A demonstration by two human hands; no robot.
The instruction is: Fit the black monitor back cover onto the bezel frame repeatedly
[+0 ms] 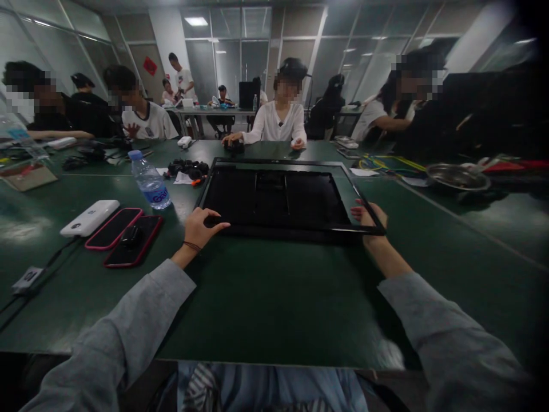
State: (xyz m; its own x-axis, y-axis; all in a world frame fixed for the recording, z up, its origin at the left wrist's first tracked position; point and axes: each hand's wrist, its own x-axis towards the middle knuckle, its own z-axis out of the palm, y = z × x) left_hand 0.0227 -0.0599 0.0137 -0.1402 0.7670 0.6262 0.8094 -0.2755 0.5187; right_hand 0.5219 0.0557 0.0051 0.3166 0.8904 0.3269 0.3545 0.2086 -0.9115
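A large flat black panel [278, 197], like a monitor's back shell with a raised rim, lies on the green table [266, 303] in front of me. My left hand [201, 226] rests on its near left corner with fingers curled over the edge. At the near right corner, my right hand [369, 220] grips the rim, fingers wrapped round it. Both arms wear grey sleeves.
To the left lie two red-cased phones [124, 234], a white power bank [89, 217] and a water bottle [149, 180]. Small black parts [187, 168] sit behind the panel's left corner. A metal bowl [458, 177] is at right. Several people sit around the table.
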